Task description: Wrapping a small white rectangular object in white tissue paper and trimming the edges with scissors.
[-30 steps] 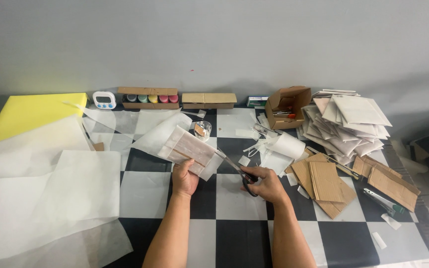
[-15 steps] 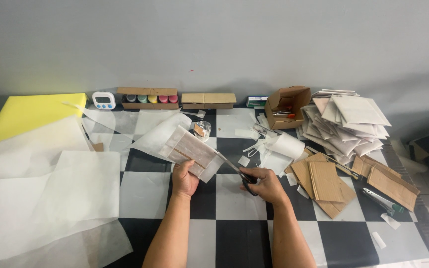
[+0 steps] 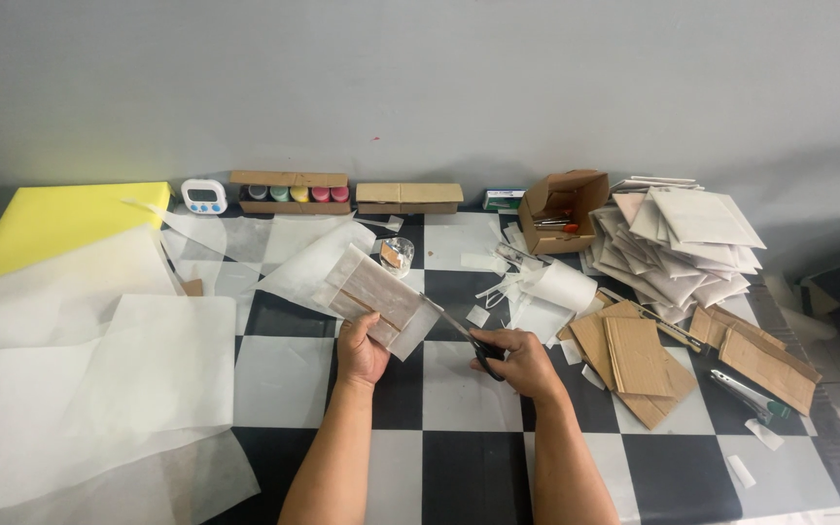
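My left hand [image 3: 360, 352] holds up a flat cardboard piece wrapped in translucent white paper [image 3: 373, 297], tilted over the checkered table [image 3: 439, 457]. A loose tail of the paper [image 3: 308, 267] trails off to the upper left. My right hand [image 3: 520, 360] grips black-handled scissors [image 3: 467, 335], whose blades point up-left and meet the wrapped piece's lower right edge.
Large sheets of translucent paper [image 3: 80, 379] cover the left side, beside a yellow board [image 3: 60, 219]. Bare cardboard pieces [image 3: 634, 355] and a pile of wrapped pieces [image 3: 678, 238] lie right. A paper roll [image 3: 561, 287], open box [image 3: 556, 209], timer [image 3: 203, 195] and paint pots [image 3: 289, 192] sit behind.
Both hands stay nearly in place. The scissors have edged slightly toward the wrapped piece, and nothing else has moved.
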